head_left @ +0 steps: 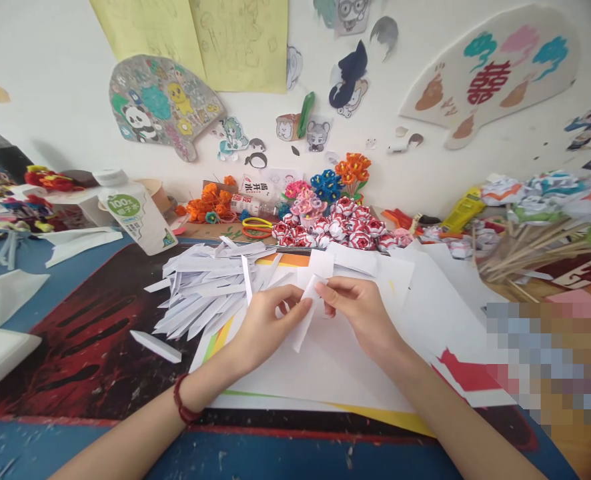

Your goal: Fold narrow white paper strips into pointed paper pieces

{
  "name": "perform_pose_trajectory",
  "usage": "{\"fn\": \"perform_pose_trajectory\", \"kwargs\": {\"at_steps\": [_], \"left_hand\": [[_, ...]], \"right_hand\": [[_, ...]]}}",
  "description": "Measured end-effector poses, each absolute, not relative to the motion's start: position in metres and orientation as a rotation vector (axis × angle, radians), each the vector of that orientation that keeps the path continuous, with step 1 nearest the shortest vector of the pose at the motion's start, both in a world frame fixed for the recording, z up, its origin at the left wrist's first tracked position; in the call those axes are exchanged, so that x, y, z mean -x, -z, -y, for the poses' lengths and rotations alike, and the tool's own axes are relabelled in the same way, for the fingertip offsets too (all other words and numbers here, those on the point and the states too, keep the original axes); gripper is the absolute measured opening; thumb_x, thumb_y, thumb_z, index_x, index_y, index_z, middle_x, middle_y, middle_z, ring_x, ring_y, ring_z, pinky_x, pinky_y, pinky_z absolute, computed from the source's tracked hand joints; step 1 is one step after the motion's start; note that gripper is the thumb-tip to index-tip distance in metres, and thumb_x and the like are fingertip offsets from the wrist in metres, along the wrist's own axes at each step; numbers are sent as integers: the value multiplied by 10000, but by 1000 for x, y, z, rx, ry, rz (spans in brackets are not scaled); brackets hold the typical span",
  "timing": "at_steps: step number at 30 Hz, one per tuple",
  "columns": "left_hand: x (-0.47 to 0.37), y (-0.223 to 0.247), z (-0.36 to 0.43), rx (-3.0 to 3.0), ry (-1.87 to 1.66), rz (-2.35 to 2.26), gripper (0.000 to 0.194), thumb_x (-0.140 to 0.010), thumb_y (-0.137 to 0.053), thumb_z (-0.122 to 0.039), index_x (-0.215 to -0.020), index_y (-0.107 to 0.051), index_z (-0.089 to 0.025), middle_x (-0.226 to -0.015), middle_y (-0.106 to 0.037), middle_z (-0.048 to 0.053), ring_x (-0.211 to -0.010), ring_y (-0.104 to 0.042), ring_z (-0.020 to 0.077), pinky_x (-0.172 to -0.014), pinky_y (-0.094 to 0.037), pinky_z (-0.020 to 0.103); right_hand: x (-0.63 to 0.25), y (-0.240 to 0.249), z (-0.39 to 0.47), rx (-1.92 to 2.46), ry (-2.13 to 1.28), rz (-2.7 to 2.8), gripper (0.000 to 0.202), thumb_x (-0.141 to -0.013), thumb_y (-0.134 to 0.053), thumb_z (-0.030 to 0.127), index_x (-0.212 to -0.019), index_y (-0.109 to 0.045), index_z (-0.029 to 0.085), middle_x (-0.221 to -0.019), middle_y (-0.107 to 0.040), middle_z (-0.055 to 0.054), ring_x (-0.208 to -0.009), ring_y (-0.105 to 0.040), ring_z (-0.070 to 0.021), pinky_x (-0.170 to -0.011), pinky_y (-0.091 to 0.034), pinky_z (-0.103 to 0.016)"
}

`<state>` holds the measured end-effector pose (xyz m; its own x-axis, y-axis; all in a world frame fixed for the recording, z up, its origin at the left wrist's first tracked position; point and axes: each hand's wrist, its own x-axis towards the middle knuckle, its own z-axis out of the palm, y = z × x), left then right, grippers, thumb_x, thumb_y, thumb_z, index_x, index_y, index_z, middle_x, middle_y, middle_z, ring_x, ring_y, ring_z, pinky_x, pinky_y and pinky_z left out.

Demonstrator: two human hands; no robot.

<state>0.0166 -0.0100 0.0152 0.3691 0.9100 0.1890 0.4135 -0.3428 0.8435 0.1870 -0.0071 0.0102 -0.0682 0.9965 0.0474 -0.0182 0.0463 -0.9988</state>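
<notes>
A small folded strip of white paper (306,321) is held slanted between both hands, above a stack of white sheets (325,373). My left hand (270,323) pinches its left edge with thumb and fingers. At its upper right edge, the thumb and fingers of my right hand (358,307) close on the same strip. A heap of folded white paper strips (200,287) lies left of the stack, and one loose strip (156,346) rests apart on the dark mat (100,340).
A white bottle (138,217) stands back left. Red and white paper flowers (345,227) line the wall side, with orange ones (208,203) beside them. Flowers on sticks (505,247) are at right. Red paper (468,370) lies near my right forearm.
</notes>
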Motion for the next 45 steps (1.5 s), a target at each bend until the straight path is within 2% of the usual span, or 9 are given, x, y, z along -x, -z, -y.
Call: {"fn": "perform_pose_trajectory", "kwargs": {"at_steps": [14, 36, 45], "left_hand": [[-14, -10, 4, -1740, -1001, -1125, 278, -895, -524, -393, -796, -639, -160, -793, -655, 22, -730, -566, 143, -659, -408, 231], [-15, -14, 7, -1757, -1028, -1159, 240, -882, -553, -349, -758, -618, -154, -724, -613, 8, -677, -534, 124, -640, -409, 237], [-15, -14, 9, -1816, -1076, -1187, 214, -882, -555, -345, -775, -602, -166, -725, -614, 2, -649, -527, 115, -629, -409, 235]], "right_hand": [[-186, -11, 9, 1096, -1246, 1354, 346, -734, -694, 494, -668, -676, 155, -580, -528, -2, -556, -468, -126, -549, -393, -273], [-185, -12, 10, 1091, -1253, 1384, 333, -756, -684, 457, -607, -643, 161, -572, -498, 7, -561, -459, -124, -557, -403, -266], [-186, -11, 9, 1145, -1234, 1425, 336, -749, -690, 465, -605, -649, 165, -553, -535, 0, -549, -496, -131, -559, -411, -271]]}}
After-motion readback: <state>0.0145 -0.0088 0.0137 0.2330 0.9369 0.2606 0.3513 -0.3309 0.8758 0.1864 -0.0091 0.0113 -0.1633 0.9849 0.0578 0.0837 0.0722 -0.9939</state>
